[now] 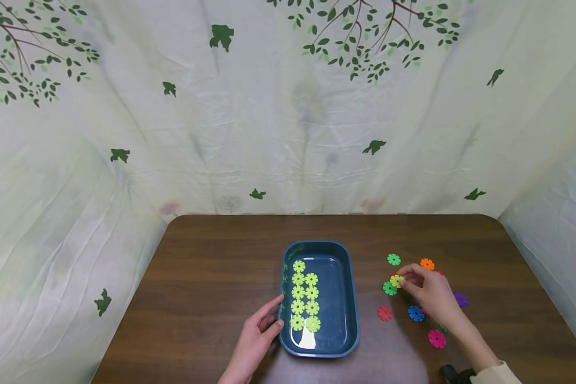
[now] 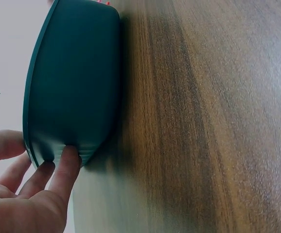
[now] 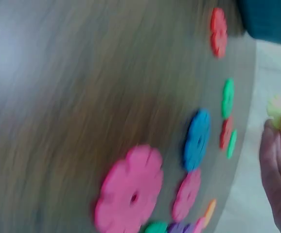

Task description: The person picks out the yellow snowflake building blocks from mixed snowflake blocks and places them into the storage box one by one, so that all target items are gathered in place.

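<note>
A dark blue rectangular tray stands on the table, with several yellow-green flower-shaped plastic discs lying in two columns along its left half. My left hand holds the tray's left side near the front; in the left wrist view, fingers press on the outer wall below the rim. Right of the tray, my right hand pinches a yellow flower disc between thumb and fingertips. The right wrist view shows that yellow disc raised off the table.
Around and under my right hand lie loose flower discs: green, orange, red, blue, pink and purple. A light leaf-printed cloth hangs behind the brown wooden table.
</note>
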`<act>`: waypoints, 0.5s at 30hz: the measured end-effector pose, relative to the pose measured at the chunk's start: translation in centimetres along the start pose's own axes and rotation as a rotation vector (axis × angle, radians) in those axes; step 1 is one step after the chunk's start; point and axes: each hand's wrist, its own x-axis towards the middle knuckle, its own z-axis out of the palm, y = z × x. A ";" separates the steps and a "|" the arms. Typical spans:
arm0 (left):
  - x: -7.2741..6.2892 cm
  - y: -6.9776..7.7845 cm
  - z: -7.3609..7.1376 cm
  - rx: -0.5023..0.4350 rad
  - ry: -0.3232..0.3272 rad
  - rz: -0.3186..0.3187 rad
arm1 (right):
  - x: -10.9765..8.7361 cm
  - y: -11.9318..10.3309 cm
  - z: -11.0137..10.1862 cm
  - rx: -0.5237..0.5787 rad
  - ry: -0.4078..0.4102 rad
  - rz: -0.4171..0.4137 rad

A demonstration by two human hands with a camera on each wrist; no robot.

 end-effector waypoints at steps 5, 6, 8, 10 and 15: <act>0.0 0.0 0.0 -0.005 0.001 0.008 | 0.2 -1.1 1.2 0.096 0.088 0.014; 0.0 0.0 0.0 -0.008 0.001 0.012 | 0.2 -1.3 1.4 0.109 0.105 0.017; 0.0 0.0 0.1 -0.012 0.000 0.021 | 0.4 -1.6 1.9 0.143 0.123 0.022; 0.0 0.1 0.1 -0.015 -0.001 0.027 | 0.6 -2.0 2.3 0.172 0.137 0.025; 0.0 0.1 0.2 -0.014 0.000 0.033 | 1.2 -3.1 2.9 0.222 0.162 0.022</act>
